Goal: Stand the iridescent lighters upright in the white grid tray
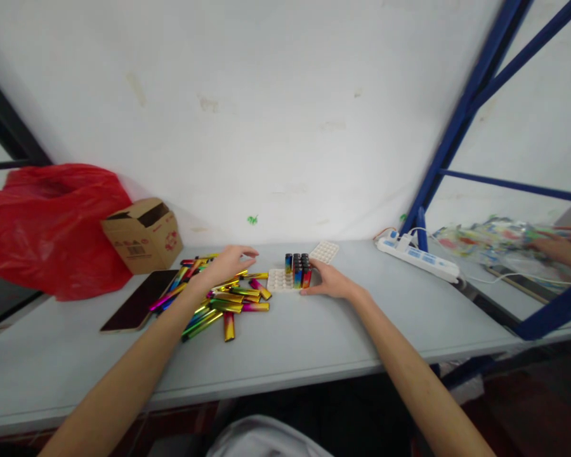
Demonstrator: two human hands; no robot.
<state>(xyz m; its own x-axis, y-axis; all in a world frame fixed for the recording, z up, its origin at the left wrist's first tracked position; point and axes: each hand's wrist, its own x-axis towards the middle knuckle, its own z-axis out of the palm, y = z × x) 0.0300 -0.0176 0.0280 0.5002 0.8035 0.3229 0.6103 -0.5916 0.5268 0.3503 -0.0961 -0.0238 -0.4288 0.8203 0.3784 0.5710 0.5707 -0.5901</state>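
Perhaps to steady the upright shiny pieces [297,271] in the white tray [276,280], the right hand [329,280] touches them, its grip I cannot tell, while the left hand [233,261], fingers parted, visibly empty, hovers by loose pieces [228,297] left of the tray.

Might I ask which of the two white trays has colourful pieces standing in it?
The front tray, beside the right hand; the rear tray has none standing.

Left hand [235,261]: poised, fingers parted, near heaped metallic tubes [228,297]
Right hand [332,280]: cupped against black-topped tubes [297,273] upright in white tray [276,279]
Tabletop [290,339]: red bag [61,235], cardboard box [145,244], power strip [419,259]
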